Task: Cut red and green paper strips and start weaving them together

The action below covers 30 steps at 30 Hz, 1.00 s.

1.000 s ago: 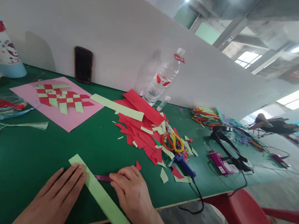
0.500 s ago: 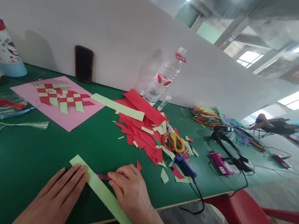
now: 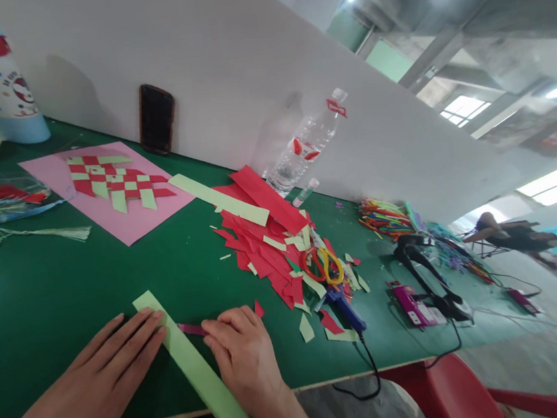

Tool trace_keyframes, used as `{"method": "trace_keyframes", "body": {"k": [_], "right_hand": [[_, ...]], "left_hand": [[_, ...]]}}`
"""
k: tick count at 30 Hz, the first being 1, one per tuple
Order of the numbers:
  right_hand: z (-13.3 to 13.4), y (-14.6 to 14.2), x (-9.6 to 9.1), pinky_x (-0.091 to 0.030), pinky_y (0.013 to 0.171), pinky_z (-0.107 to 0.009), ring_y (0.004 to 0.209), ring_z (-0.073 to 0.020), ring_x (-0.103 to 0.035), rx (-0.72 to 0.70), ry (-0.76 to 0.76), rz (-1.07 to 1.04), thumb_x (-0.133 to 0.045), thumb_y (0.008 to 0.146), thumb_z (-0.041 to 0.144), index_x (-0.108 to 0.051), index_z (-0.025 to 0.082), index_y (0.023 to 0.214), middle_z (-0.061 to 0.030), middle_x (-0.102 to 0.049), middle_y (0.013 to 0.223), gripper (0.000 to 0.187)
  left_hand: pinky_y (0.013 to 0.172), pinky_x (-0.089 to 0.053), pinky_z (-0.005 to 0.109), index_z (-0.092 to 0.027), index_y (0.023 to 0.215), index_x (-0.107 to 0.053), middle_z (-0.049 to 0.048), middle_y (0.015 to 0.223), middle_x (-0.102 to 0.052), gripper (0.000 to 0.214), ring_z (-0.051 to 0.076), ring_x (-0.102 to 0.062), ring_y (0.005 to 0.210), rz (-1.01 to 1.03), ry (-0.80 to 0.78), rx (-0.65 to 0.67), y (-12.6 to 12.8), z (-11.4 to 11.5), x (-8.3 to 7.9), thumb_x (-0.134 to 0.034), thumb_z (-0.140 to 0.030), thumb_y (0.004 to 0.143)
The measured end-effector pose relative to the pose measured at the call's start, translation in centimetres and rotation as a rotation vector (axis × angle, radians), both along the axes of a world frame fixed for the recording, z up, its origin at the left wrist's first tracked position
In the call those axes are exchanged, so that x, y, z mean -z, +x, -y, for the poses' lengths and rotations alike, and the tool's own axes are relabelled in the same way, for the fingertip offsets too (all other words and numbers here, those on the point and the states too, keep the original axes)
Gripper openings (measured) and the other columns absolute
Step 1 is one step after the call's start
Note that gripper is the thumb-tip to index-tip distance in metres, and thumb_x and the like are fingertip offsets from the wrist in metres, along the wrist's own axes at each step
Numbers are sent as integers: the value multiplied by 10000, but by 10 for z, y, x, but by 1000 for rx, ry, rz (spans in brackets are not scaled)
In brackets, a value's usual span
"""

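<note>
In the head view, a green table (image 3: 90, 277) meets a white partition (image 3: 221, 61), where a clear bottle (image 3: 304, 147) and a patterned flask (image 3: 6, 89) stand. The left hand (image 3: 95, 387), flat and uncurled, lays its fingertips on a pale green strip (image 3: 203, 378) overhanging the near edge; the right hand (image 3: 247, 353) pinches a slim purple tool (image 3: 192, 329) beside it.

A long, flat strip of pale green paper (image 3: 198, 366) is pressed onto the dark green tabletop (image 3: 65, 280) by the fingers of the outstretched left hand (image 3: 97, 384). A slim purple tool (image 3: 192, 329) is pinched in the right hand (image 3: 247, 350), its tip near the strip's edge. A woven piece of red and pale green paper (image 3: 112, 182) is laid on a pink paper sheet (image 3: 130, 229). Orange-and-yellow-handled scissors (image 3: 323, 264) and a blue glue gun (image 3: 346, 310) are seen among red and green paper scraps (image 3: 263, 251).
</note>
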State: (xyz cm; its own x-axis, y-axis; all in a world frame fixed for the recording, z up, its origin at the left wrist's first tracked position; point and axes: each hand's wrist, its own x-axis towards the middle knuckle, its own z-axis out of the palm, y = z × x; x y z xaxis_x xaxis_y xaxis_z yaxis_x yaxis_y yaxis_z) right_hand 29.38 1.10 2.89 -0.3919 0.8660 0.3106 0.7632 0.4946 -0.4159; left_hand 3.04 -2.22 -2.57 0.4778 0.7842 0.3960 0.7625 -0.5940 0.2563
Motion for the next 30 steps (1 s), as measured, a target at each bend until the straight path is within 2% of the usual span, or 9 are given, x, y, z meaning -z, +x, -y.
{"method": "trace_keyframes", "body": {"k": [4,19,21,25,27,30], "right_hand": [[0,0,0,-521,789,-350,874,-227,-643,14,8,-16,-686,1013,179,-802,239,1132,-49,-731,962,177],[-6,-2,6,-501,774,-353,849,-225,-624,21,53,-40,-681,1013,178,-799,226,1126,-51,-723,957,170],[-6,-1,4,-501,774,-353,854,-226,-626,16,37,-38,-674,1020,186,-799,227,1133,-52,-724,956,174],[-4,0,1,-505,789,-348,876,-229,-640,7,4,-27,-671,1021,185,-798,232,1132,-53,-728,963,176],[-3,1,0,-508,797,-353,870,-229,-644,8,7,-26,-673,1018,184,-797,233,1118,-50,-728,954,167],[-2,0,-1,-508,794,-359,849,-229,-644,10,13,-19,-675,1011,181,-793,238,1096,-47,-727,936,156]], "left_hand": [[1348,-95,398,-331,1715,-115,65,1633,-579,1321,330,-554,1462,8,0,12,1,0,-3,-640,-953,675],[1343,-127,422,-341,1713,-148,61,1638,-574,1309,344,-524,1482,25,-1,6,1,1,0,-647,-953,668],[1342,-135,447,-347,1710,-180,67,1685,-513,1296,369,-448,1540,27,-4,-8,0,1,2,-661,-945,666],[1342,-135,489,-317,1710,-215,112,1794,-291,1254,410,-308,1616,-1,31,9,-3,0,3,-701,-891,708],[1347,-130,480,-293,1707,-242,118,1794,-290,1222,401,-319,1613,-23,53,35,-5,-1,4,-698,-874,735],[1354,-125,452,-298,1707,-243,89,1768,-364,1227,374,-347,1603,-16,43,38,-5,-1,5,-684,-892,728]]}}
